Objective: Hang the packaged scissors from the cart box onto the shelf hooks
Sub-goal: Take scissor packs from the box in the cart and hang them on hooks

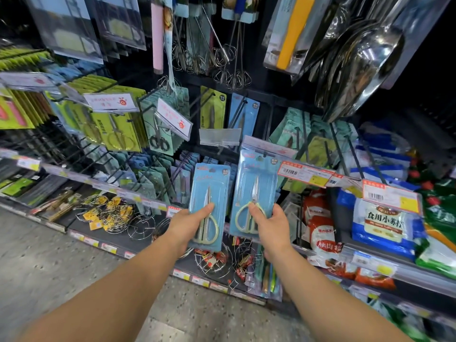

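Left hand (191,224) covers the lower part of the left pack (209,193), hiding most of the scissor handles; its fingers lie out of sight behind the card. Right hand (269,227) likewise masks the lower right of the right pack (256,183). Pack lettering is too small to read. Scoops (365,58) are cut off by the top edge. The hook under the right pack's top is not discernible.
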A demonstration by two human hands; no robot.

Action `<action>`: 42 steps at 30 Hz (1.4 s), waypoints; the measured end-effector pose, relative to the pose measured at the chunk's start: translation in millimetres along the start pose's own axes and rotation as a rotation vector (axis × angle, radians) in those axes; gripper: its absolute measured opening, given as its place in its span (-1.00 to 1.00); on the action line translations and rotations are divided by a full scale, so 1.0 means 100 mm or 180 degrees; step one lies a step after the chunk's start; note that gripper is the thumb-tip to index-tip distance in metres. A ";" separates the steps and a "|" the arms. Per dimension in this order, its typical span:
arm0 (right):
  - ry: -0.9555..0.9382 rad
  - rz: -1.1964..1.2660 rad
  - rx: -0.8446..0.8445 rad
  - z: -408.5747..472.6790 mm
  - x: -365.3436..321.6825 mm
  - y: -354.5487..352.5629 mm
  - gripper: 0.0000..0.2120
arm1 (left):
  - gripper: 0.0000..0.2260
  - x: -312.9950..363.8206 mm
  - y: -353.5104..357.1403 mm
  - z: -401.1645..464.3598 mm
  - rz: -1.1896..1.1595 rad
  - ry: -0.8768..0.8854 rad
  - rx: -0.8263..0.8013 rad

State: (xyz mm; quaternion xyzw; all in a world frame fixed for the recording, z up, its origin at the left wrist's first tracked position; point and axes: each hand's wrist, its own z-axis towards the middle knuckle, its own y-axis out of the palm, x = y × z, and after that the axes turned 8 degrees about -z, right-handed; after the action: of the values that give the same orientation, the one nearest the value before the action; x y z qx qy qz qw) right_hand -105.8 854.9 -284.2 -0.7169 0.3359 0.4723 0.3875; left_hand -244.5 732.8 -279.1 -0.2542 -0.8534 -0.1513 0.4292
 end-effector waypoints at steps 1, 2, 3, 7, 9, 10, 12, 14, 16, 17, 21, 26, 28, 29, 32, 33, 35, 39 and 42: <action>0.0004 -0.0018 0.0006 0.00 0.00 -0.01 -0.82 | -0.10 -0.02 0.00 0.02 -0.0031 -0.0010 -0.0030; 0.0014 -0.0027 0.0017 0.00 0.01 -0.01 -0.82 | -0.09 -0.03 0.00 0.02 -0.0051 -0.0007 -0.0036; 0.0025 -0.0046 0.0027 0.01 0.01 -0.02 -0.82 | -0.09 -0.03 0.00 0.03 -0.0059 0.0011 -0.0051; 0.0024 -0.0229 -0.0035 0.09 -0.07 -0.04 -0.66 | -0.03 -0.02 0.01 0.01 -0.0104 0.0003 -0.0041; 0.0234 -0.0448 -0.0124 0.16 -0.12 -0.04 -0.42 | -0.05 -0.01 0.02 0.00 -0.0088 -0.0013 -0.0042; 0.0380 -0.0641 -0.0162 0.21 -0.12 -0.04 -0.33 | -0.11 0.00 0.03 -0.01 -0.0078 -0.0019 -0.0047; 0.0563 -0.1106 -0.0084 0.31 -0.13 -0.05 -0.32 | -0.35 0.01 0.04 -0.01 0.0013 0.0032 -0.0114; 0.0593 -0.1363 0.0115 0.33 -0.11 -0.05 -0.36 | -0.47 0.00 0.06 -0.02 0.0130 0.0149 -0.0146; 0.0520 -0.1325 0.0152 0.29 -0.09 -0.08 -0.45 | -0.45 0.00 0.09 -0.01 0.0201 0.0260 -0.0157; 0.0495 -0.1163 0.0058 0.25 -0.09 -0.09 -0.53 | -0.49 0.00 0.11 0.00 0.0225 0.0337 -0.0180; 0.0666 -0.0201 -0.1096 0.05 -0.09 -0.12 -0.74 | -0.57 0.02 0.23 -0.01 0.0335 0.0522 -0.0261; 0.0177 -0.0323 -0.1293 -0.08 0.00 -0.13 -0.96 | -0.48 0.05 0.42 -0.03 0.0364 0.0684 -0.0324; 0.0080 -0.0327 -0.1186 -0.08 0.00 -0.17 -0.96 | -0.54 0.06 0.49 -0.04 0.0370 0.0725 -0.0333; 0.0041 -0.0305 -0.1138 -0.08 0.00 -0.19 -0.96 | -0.54 0.06 0.52 -0.03 0.0371 0.0728 -0.0339; -0.0017 -0.0248 -0.1023 -0.08 -0.01 -0.24 -0.94 | -0.57 0.09 0.61 -0.02 0.0351 0.0736 -0.0330; -0.0031 -0.0251 -0.1001 -0.07 -0.01 -0.25 -0.94 | -0.57 0.09 0.63 -0.01 0.0350 0.0736 -0.0317; -0.0046 -0.0259 -0.0962 -0.07 -0.02 -0.26 -0.94 | -0.54 0.09 0.67 0.00 0.0357 0.0713 -0.0329; -0.0063 -0.0278 -0.0879 -0.04 -0.02 -0.27 -0.97 | -0.42 0.12 0.72 0.02 0.0481 0.0725 -0.0323; -0.0061 -0.0380 -0.0801 0.02 0.01 -0.27 -0.93 | -0.22 0.17 0.78 0.02 0.0750 0.0677 -0.0277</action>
State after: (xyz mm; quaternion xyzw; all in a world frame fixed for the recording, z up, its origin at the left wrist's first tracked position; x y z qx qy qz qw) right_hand -83.1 869.5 -278.6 -0.7740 0.2270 0.4936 0.3252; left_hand -210.4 802.8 -263.6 -0.3534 -0.7601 -0.1628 0.5204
